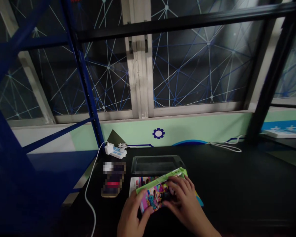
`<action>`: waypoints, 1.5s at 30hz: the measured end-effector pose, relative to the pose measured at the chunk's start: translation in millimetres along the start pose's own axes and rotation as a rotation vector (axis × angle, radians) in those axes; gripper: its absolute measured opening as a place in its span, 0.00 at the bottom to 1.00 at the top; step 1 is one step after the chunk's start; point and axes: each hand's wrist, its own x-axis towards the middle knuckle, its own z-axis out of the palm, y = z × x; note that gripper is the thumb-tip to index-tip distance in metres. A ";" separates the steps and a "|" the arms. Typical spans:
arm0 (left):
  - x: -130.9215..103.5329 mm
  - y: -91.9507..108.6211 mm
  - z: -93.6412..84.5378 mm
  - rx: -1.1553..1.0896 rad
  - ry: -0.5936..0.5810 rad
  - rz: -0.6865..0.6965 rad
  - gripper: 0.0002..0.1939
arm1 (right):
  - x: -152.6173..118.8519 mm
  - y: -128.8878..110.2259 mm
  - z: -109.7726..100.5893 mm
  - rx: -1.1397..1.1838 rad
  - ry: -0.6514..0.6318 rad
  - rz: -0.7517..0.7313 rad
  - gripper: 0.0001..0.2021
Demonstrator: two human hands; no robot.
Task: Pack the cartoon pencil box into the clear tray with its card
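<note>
Both hands hold a colourful cartoon-printed item with a bright green border (160,179), tilted up over the black table. Whether it is a packet, a thin box or a card I cannot tell. My left hand (134,212) grips its left end, the thumb at the lower front edge. Around the right part curls my right hand (184,197), fingers over the top and thumb below, covering some of the print. Underneath lies a flat printed sheet or booklet (134,185), mostly hidden. Just behind it rests a clear plastic tray (156,164).
A phone-like object (113,184), blurred out, lies to the left. A white power strip (118,152) with a charger stands at the back left, its white cable (90,197) running down the left side. More white cable (227,146) lies at the back right. Dark metal posts (85,82) frame the table.
</note>
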 end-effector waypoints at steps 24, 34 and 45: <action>9.2 11.0 -1.7 -0.041 -0.010 -0.041 0.39 | -5.8 3.7 13.4 0.182 0.120 0.077 0.08; 1.9 12.8 0.8 -0.028 -0.045 -0.093 0.46 | -27.4 12.6 -19.1 0.265 -0.049 0.172 0.07; 2.1 19.0 -6.8 -0.082 -0.117 -0.184 0.47 | -54.8 26.1 -24.7 0.408 -0.185 0.330 0.19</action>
